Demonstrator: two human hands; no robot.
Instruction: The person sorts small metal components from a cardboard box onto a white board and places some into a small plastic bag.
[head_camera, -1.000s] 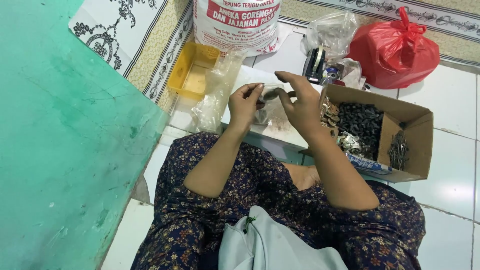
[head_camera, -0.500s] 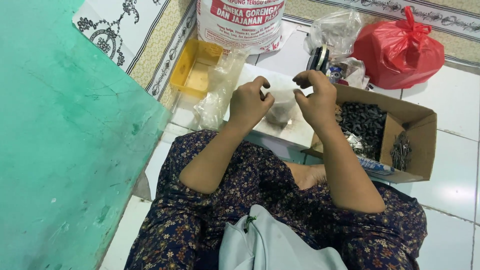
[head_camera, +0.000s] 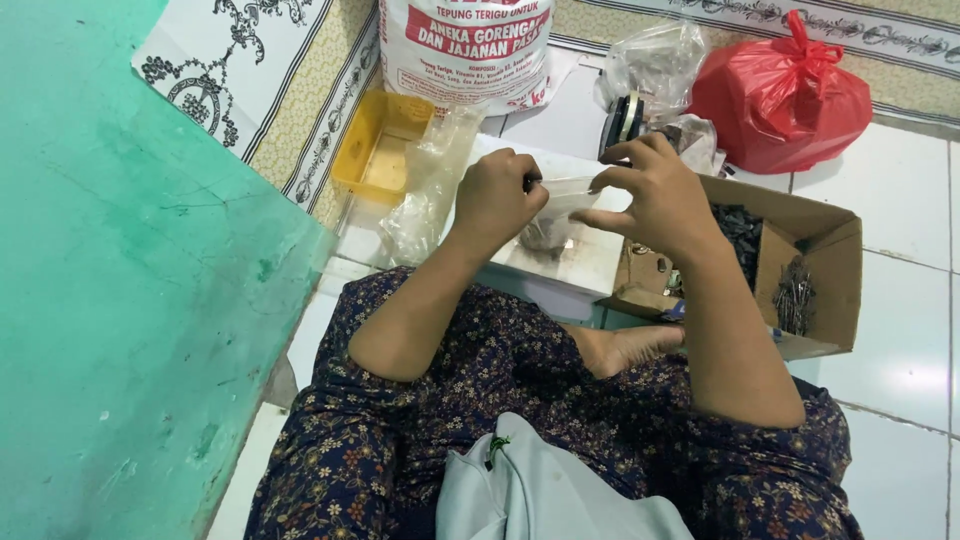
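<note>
My left hand (head_camera: 495, 200) and my right hand (head_camera: 655, 195) hold the top edge of a small clear plastic bag (head_camera: 560, 215) between them, above a white board (head_camera: 590, 265). Dark small pieces lie in the bag's bottom. The left fingers pinch one corner of the opening, the right fingers pinch the other side. Just right of my right hand stands a cardboard box (head_camera: 830, 250) with dark small metal pieces in it.
A yellow plastic tray (head_camera: 375, 140) and a stack of clear plastic bags (head_camera: 430, 185) lie to the left. A white printed sack (head_camera: 465, 50), a clear bag (head_camera: 655, 60) and a red plastic bag (head_camera: 785, 95) stand behind. A green wall (head_camera: 110, 300) is on my left.
Both hands have dropped lower and come closer to the board with the clear bag. The bag's opening is now stretched flat between the two hands.
</note>
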